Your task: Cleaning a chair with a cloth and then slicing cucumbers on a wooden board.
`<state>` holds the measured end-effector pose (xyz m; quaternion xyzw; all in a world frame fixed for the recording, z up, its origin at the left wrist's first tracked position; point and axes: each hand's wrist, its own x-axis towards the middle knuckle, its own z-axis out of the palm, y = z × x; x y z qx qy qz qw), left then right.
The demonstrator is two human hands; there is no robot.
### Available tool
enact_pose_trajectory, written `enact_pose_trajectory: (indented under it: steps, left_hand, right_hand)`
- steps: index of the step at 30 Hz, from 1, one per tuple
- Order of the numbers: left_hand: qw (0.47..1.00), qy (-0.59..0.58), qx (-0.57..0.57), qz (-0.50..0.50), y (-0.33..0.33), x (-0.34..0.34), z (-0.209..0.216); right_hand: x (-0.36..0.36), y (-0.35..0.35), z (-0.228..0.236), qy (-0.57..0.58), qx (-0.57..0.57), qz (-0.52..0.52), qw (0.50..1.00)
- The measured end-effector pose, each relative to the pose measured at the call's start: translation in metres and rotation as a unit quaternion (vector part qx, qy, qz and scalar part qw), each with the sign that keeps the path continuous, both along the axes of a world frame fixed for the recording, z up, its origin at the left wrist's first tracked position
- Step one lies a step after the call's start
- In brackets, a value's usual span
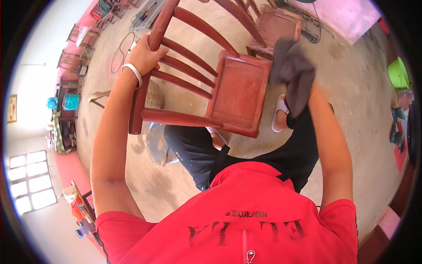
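A reddish-brown wooden chair (241,92) with a slatted back stands tilted before my legs, its back leaning toward the left. My left hand (146,56), with a white bracelet at the wrist, is closed round the chair back's top rail. A dark grey cloth (293,72) is bunched in and around my right hand (313,93), just right of the seat. Motion smears the cloth, and it hides most of the fingers. Whether it touches the seat edge I cannot tell.
Another wooden chair (279,26) stands just beyond. A woven basket (154,94) sits behind the slats on the concrete floor (369,132). Thin cables (118,55) lie at the far left. A green bucket (398,72) is at the right, and a pink-topped surface (340,15) at the far right.
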<state>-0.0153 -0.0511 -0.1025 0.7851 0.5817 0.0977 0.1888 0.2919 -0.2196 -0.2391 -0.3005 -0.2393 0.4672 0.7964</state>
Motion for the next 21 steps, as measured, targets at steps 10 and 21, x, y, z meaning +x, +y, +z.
enact_pose_trajectory:
  steps: [10, 21]
  left_hand:
    - [0.991, 0.085, 0.106, -0.01, 0.058, -0.024, -0.04]
    - [0.954, 0.153, 0.258, 0.024, 0.059, -0.006, -0.078]
  right_hand:
    - [-0.03, 0.091, -0.159, -0.566, -0.3, 0.087, 0.763]
    - [-0.116, 0.024, -0.226, -0.773, -0.011, 0.115, 0.624]
